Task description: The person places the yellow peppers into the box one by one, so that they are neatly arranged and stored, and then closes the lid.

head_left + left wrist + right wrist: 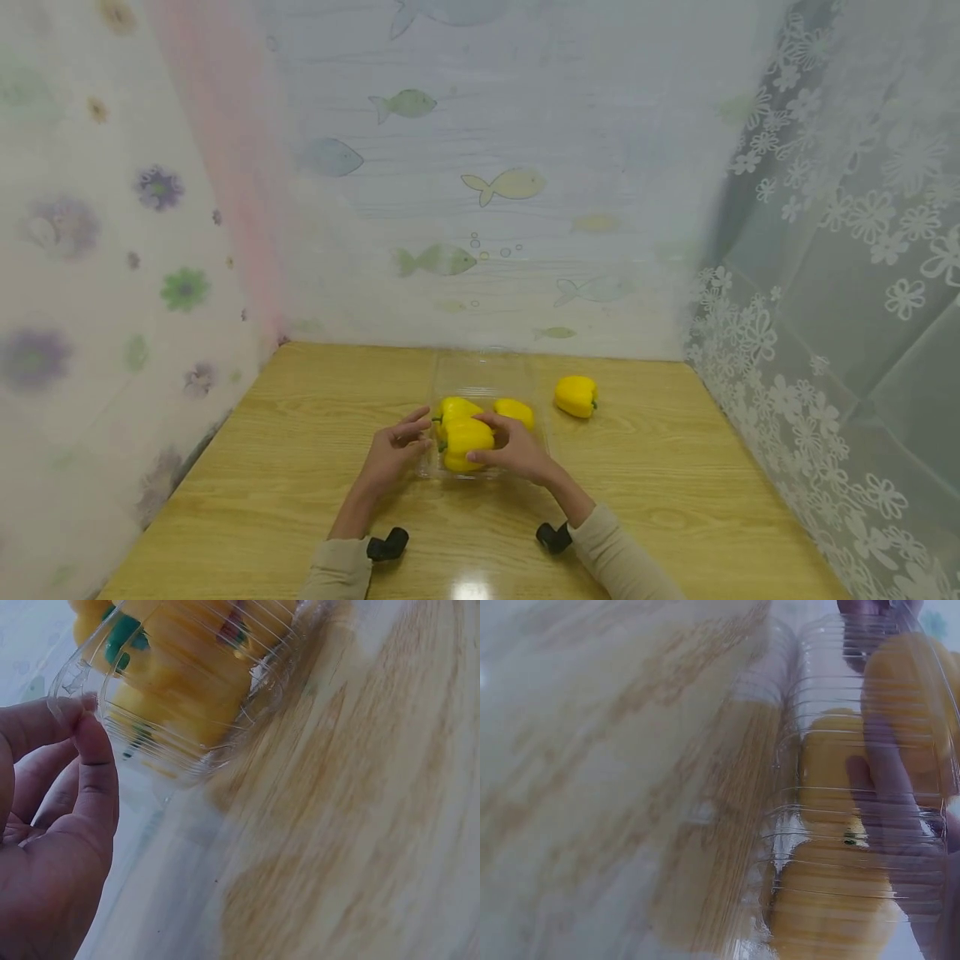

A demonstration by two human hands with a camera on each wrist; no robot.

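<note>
A clear plastic clamshell container (426, 476) sits on the table with its lid (486, 372) folded back toward the wall. My left hand (392, 458) pinches the container's rim (62, 690) between thumb and fingertips, as the left wrist view shows. With thumb and fingers spread around it, my right hand (521, 454) holds a yellow bell pepper (467, 445) at the container's near side, its green stem pointing left. Behind it in the container lie a yellow pepper (453, 407) on the left and another pepper (514, 412) on the right, partly covered by my right hand.
One more yellow pepper (576, 397) lies on the wooden table (660, 475), right of the container. A fish-patterned sheet (487, 208) hangs behind the table, with flowered sheets on both sides. Black wrist cameras (388, 545) sit by both cuffs.
</note>
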